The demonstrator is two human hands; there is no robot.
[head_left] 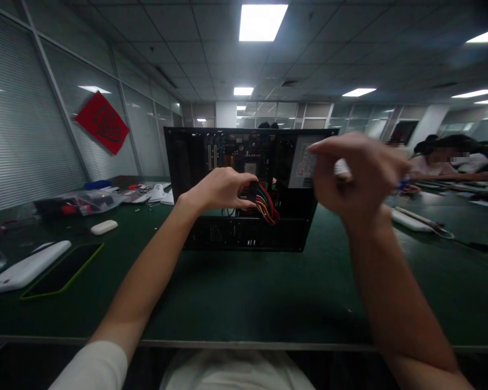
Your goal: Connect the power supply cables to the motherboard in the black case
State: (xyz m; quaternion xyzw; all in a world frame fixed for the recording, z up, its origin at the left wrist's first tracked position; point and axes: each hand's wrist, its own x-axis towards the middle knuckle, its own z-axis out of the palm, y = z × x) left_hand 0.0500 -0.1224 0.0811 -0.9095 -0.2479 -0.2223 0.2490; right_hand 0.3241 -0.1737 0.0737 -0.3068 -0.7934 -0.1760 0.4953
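An open black computer case stands upright on the green table, its inside facing me. My left hand reaches into it, fingers closed on a black connector with a bundle of coloured wires. My right hand is raised in front of the case's right side, by the grey power supply. It is blurred by motion, fingers curled; whether it holds anything is unclear.
On the left lie a phone with a green rim, a long white object, a small white oval object and a plastic bag of parts. People sit at the tables at the far right. A white tool lies right of the case.
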